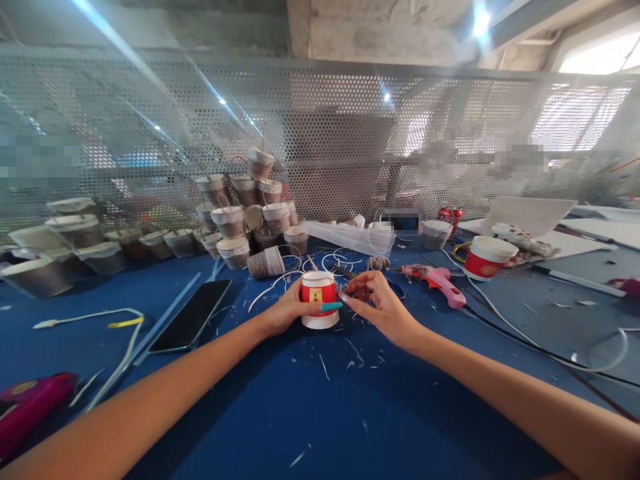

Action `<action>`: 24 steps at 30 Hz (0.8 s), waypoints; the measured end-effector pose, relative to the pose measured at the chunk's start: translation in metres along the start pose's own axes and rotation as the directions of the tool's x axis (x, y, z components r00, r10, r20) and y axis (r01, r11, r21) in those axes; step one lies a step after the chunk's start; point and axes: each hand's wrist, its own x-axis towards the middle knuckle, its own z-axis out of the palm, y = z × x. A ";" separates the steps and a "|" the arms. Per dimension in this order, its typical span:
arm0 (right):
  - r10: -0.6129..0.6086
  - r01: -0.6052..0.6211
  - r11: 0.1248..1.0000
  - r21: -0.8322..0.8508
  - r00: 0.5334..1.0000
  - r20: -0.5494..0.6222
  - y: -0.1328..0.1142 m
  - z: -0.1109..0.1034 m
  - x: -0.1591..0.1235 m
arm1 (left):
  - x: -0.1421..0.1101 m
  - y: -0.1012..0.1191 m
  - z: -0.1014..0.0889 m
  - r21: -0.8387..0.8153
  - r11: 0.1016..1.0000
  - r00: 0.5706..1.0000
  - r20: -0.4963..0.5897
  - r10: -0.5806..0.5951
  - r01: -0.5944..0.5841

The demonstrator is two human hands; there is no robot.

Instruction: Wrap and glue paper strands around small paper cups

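A red and white paper cup (319,321) with a yellow label stands on the blue table, its wider end seemingly down. My left hand (284,308) is wrapped around its left side, the thumb lying across the front; a teal tip covers that thumb. Close by the cup's right side is my right hand (376,305), fingers bent and thumb drawn toward the fingertips. Whatever is between them, if anything, is too small to make out. Behind the hands lie loose white cords (340,256) and a small roll of twine (379,263).
Brown pots with white rims (230,223) are stacked at the back left. A black phone (193,317) lies left. To the right are a pink glue gun (440,280) with its cable, a red and white cup (487,259) and a soda can (450,220). White scraps litter the table.
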 end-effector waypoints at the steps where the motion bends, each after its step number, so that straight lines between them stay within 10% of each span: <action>1: 0.016 -0.016 1.000 -0.009 1.000 0.014 0.001 0.000 0.001 | 0.000 0.001 0.000 0.007 1.000 1.000 0.025 -0.004 0.004; 12: -0.066 0.096 0.968 -0.232 0.989 0.135 -0.007 -0.010 0.004 | -0.002 0.002 -0.002 0.038 0.999 0.995 0.097 -0.035 0.031; 24: -0.022 0.034 0.992 -0.123 0.995 0.094 -0.001 -0.012 0.008 | -0.004 0.003 -0.004 -0.011 0.993 0.991 0.074 -0.112 0.113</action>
